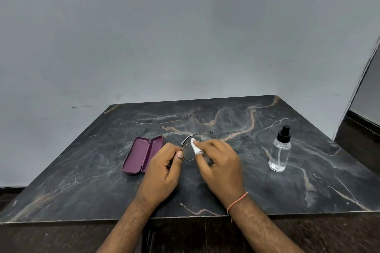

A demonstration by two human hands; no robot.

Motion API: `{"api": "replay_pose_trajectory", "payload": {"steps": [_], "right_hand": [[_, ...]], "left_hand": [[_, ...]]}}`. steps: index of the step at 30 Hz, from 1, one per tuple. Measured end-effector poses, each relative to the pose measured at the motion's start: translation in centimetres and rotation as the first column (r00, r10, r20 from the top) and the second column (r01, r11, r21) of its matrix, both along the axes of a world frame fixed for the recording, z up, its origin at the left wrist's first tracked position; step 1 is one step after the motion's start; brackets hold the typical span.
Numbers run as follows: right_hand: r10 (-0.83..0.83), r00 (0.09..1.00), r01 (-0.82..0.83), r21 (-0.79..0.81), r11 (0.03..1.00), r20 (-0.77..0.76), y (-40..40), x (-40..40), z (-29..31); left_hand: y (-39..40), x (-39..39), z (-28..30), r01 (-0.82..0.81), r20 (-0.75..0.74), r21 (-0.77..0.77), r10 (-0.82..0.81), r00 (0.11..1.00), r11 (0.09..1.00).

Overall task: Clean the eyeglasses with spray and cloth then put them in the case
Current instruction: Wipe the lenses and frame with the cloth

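Scene: A person wipes thin wire-framed eyeglasses (195,145) held low over a dark marbled tabletop (267,191).
Left hand (164,168): Fingers curled, pinching the frame at the rim of the near lens.
Right hand (220,162): Pinching a small white cloth (195,147) against that lens.
Case (143,155): Purple, lying open just left of the hands.
Spray bottle (280,150): Upright, well to the right, capped in black.
Technique: Light, even strokes look best, steadying by the rim rather than the thin arms, covering both faces before moving to the far lens.
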State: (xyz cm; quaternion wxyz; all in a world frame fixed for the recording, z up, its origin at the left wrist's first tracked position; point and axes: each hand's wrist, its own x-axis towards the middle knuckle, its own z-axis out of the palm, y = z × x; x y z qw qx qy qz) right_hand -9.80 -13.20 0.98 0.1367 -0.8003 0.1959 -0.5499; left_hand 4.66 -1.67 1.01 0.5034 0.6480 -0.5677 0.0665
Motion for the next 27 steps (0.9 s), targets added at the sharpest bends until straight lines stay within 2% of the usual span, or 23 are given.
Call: {"api": "replay_pose_trajectory", "payload": {"steps": [6,12,20,27], "right_hand": [[0.120,0.992,-0.122,-0.083,0.989,-0.023,0.62,-0.13,-0.19],[-0.010,1.000,0.011,-0.027,1.000,0.025,0.34,-0.08,0.27],[0.079,0.996,-0.086,-0.147,0.985,-0.051,0.81,0.00,-0.23],[-0.040,0.999,0.039,-0.077,0.996,-0.005,0.21,0.08,-0.21]], "left_hand": [[0.03,0.03,-0.13,0.036,-0.017,0.024,-0.036,0.999,0.999],[0.06,-0.08,-0.11,0.028,-0.007,0.017,-0.028,1.000,0.999],[-0.11,0.17,-0.10,0.056,-0.042,0.010,-0.055,0.998,0.998],[-0.24,0.15,-0.14,0.014,-0.025,0.003,-0.014,1.000,1.000]]}}
